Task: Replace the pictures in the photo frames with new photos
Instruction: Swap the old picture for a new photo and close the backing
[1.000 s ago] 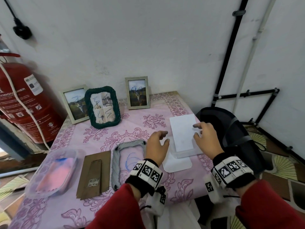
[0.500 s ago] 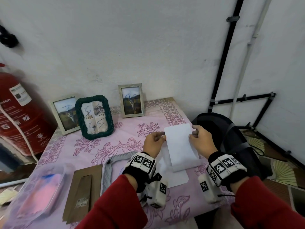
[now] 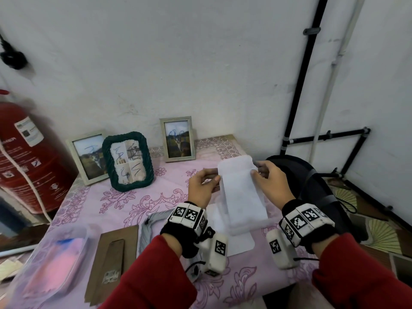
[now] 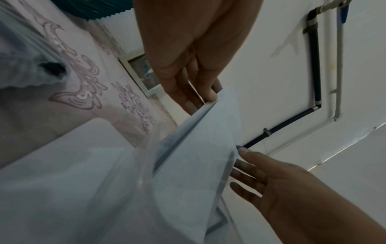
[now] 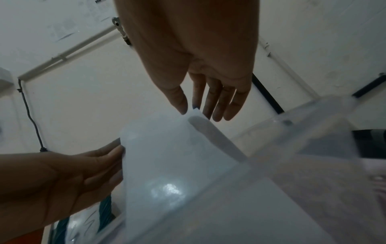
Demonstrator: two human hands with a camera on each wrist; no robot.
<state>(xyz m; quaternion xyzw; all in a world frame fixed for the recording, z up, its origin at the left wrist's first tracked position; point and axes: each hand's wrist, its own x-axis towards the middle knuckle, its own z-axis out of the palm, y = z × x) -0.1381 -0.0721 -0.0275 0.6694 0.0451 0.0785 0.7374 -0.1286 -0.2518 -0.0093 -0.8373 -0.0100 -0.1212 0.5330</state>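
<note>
Tabletop (image 3: 138,204) has a pink floral cloth and sits against a white wall (image 3: 178,63). Black pipes (image 3: 298,103) run down the right corner. Red fire extinguisher (image 3: 24,157) at the left edge, dark backpack (image 3: 312,181) off the right edge.

At the back three frames stand upright: light frame (image 3: 88,156), green woven frame (image 3: 127,160) just beside it, second light frame (image 3: 179,139) further right.

Near side: grey woven frame (image 3: 149,224) lying flat, partly hidden by the left wrist; brown backing board (image 3: 112,259); clear plastic box (image 3: 48,257) with pink contents.

White photo sheet (image 3: 242,192) is up off the cloth, tilted, over a clear lid (image 3: 247,226) and another white sheet (image 3: 239,243).

Left hand (image 3: 201,187): grip is a thumb-and-finger pinch on the sheet's left edge. Right hand (image 3: 270,182): same pinch on the right edge, other fingers loosely extended.

Versus 0.5 s ago: the sheet is higher and more upright, both pinches unchanged. Versus 1.0 s ago: it lay flat on the lid with the hands only touching it. Frames at the back haven't moved.
</note>
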